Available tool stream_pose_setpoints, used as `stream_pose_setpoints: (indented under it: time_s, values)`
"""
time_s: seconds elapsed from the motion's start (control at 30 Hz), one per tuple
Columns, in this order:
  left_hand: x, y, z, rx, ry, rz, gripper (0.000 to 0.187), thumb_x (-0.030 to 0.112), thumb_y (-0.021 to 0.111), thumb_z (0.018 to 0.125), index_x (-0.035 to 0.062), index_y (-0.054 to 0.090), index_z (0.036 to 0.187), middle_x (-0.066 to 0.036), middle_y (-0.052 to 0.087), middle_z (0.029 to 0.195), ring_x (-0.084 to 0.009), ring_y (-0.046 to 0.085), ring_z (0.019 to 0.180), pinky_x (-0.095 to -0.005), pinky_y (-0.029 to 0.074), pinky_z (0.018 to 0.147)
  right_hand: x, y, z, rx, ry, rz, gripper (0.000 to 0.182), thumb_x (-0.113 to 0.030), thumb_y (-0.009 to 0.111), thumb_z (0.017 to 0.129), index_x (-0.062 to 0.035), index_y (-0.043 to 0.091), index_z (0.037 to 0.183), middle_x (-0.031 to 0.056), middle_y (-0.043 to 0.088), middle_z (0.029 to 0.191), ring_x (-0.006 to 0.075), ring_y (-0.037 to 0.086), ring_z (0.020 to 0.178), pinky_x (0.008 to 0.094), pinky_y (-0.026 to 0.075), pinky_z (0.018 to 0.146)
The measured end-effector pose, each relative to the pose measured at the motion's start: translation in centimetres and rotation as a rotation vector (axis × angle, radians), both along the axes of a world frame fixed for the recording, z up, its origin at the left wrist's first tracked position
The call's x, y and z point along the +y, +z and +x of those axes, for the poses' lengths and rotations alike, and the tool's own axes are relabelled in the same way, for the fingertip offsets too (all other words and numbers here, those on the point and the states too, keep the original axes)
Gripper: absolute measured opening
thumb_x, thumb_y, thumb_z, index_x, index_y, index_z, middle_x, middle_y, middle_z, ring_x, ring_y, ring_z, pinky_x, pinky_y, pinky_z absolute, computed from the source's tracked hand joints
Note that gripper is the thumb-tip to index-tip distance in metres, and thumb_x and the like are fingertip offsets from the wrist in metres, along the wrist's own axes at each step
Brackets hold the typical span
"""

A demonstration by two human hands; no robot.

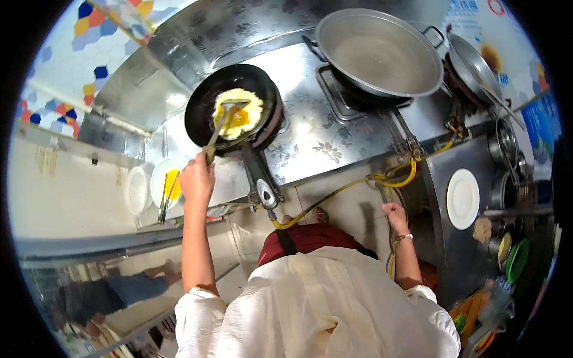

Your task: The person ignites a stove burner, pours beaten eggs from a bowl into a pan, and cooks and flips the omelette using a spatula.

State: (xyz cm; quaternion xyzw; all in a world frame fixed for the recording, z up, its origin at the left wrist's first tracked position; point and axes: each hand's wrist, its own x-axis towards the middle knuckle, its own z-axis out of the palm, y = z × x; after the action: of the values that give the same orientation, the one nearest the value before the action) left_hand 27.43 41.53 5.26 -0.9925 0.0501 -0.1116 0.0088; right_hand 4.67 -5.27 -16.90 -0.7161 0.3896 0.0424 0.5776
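Note:
Egg (pixel 250 112), pale at its edge and yellow in the middle, lies in a black frying pan (pixel 200 110) on the metal stove. My left hand (pixel 197 179) grips the handle of a metal spatula (pixel 222 126), whose head rests on the egg. The pan's handle (pixel 255 170) points towards me, right of my left hand, and nothing holds it. A white bowl (pixel 157 185) with yellow liquid and chopsticks (pixel 167 200) stands beside my left hand. My right hand (pixel 395 218) hangs low by the stove's front edge with its fingers curled; nothing shows in it.
A large metal pot (pixel 382 56) sits on the middle burner, another pan (pixel 474 62) at the right. A yellow hose (pixel 340 188) runs along the stove front. On the right counter are a white plate (pixel 463 198) and a green bowl (pixel 517 261). A person (pixel 113 295) shows at the lower left.

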Motion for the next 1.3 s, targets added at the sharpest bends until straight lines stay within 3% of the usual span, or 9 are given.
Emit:
stream_pose_setpoints:
  time_s: [0.33, 0.43, 0.5, 0.6, 0.77, 0.93, 1.07, 1.13, 1.3]
  values:
    - [-2.0, 0.1, 0.7, 0.153, 0.18, -0.231, 0.041, 0.031, 0.067, 0.077, 0.0047, 0.054, 0.106, -0.022, 0.063, 0.084, -0.0402, 0.06, 0.079, -0.0476, 0.047, 0.068, 3.9, 1.4, 6.3, 0.058, 0.55, -0.133, 0.024, -0.024, 0.063, 0.084, -0.0005, 0.065, 0.088, 0.0033, 0.064, 0.078, 0.0121, 0.055, 0.071, 0.0282, 0.045, 0.068]
    - [-0.6, 1.2, -0.5, 0.076, 0.189, -0.525, 0.057, 0.04, 0.062, 0.08, 0.0019, 0.049, 0.12, -0.027, 0.062, 0.091, -0.0432, 0.058, 0.088, -0.046, 0.046, 0.077, 4.4, 1.9, 7.5, 0.025, 0.644, -0.138, 0.024, -0.024, 0.063, 0.083, -0.0005, 0.064, 0.087, 0.0031, 0.064, 0.076, 0.0123, 0.055, 0.069, 0.0288, 0.045, 0.066]
    - [1.2, 1.8, -2.2, -0.09, 0.234, -0.794, 0.044, 0.033, 0.057, 0.086, -0.0009, 0.054, 0.113, -0.024, 0.063, 0.091, -0.0349, 0.062, 0.082, -0.0378, 0.049, 0.076, 4.8, 2.5, 8.3, 0.059, 0.751, -0.171, 0.026, -0.026, 0.062, 0.084, 0.0001, 0.064, 0.087, 0.003, 0.063, 0.074, 0.0122, 0.055, 0.068, 0.0287, 0.045, 0.065]
    - [5.1, -2.1, -5.7, -0.35, 0.358, -1.373, 0.033, 0.027, 0.052, 0.09, -0.0025, 0.058, 0.103, -0.014, 0.063, 0.079, -0.0206, 0.061, 0.072, -0.0307, 0.048, 0.068, 5.5, 3.7, 9.1, 0.111, 0.877, -0.259, 0.031, -0.029, 0.06, 0.085, 0.0008, 0.063, 0.089, 0.0039, 0.062, 0.073, 0.012, 0.054, 0.067, 0.0283, 0.044, 0.065]
    - [4.4, -19.2, -11.0, -0.13, 0.416, -1.147, 0.021, 0.017, 0.053, 0.088, -0.0023, 0.06, 0.085, -0.006, 0.06, 0.068, -0.0126, 0.055, 0.059, -0.0257, 0.045, 0.057, 4.8, 2.3, 10.3, 0.265, 1.056, -0.263, 0.04, -0.037, 0.054, 0.089, 0.0022, 0.063, 0.092, 0.0072, 0.065, 0.078, 0.0139, 0.057, 0.072, 0.0293, 0.044, 0.069]
    - [-0.6, -25.3, -12.5, 0.078, 0.599, -1.436, 0.029, 0.026, 0.058, 0.086, -0.0017, 0.059, 0.076, -0.005, 0.059, 0.063, -0.0125, 0.054, 0.056, -0.0264, 0.044, 0.054, 4.9, 3.9, 10.7, 0.344, 1.141, -0.333, 0.045, -0.039, 0.054, 0.09, 0.0042, 0.062, 0.097, 0.0056, 0.065, 0.083, 0.013, 0.058, 0.077, 0.0264, 0.045, 0.07]
    - [-1.6, -23.7, -12.9, 0.203, 0.671, -1.764, 0.035, 0.031, 0.057, 0.085, -0.0037, 0.06, 0.08, -0.015, 0.062, 0.068, -0.0212, 0.06, 0.057, -0.0346, 0.047, 0.056, 4.6, 5.0, 10.7, 0.413, 1.076, -0.275, 0.045, -0.04, 0.055, 0.09, 0.0033, 0.061, 0.101, 0.0077, 0.065, 0.09, 0.0161, 0.06, 0.082, 0.0284, 0.048, 0.07]
    - [-1.3, -22.5, -12.9, 0.302, 0.717, -2.02, 0.038, 0.034, 0.058, 0.086, -0.0025, 0.058, 0.077, -0.008, 0.059, 0.063, -0.0113, 0.056, 0.051, -0.0266, 0.046, 0.047, 3.8, 4.6, 10.5, 0.447, 0.974, -0.147, 0.046, -0.039, 0.055, 0.089, 0.0038, 0.06, 0.103, 0.0086, 0.065, 0.09, 0.016, 0.06, 0.081, 0.0282, 0.048, 0.07]
    - [-0.8, -22.5, -12.7, 0.334, 0.633, -2.125, 0.031, 0.029, 0.062, 0.085, -0.0004, 0.056, 0.077, -0.007, 0.059, 0.063, -0.0113, 0.055, 0.05, -0.0232, 0.044, 0.043, 5.6, 5.7, 9.3, 0.414, 0.997, -0.145, 0.047, -0.044, 0.052, 0.09, 0.0024, 0.062, 0.092, 0.0042, 0.062, 0.081, 0.0109, 0.056, 0.075, 0.0243, 0.043, 0.065]
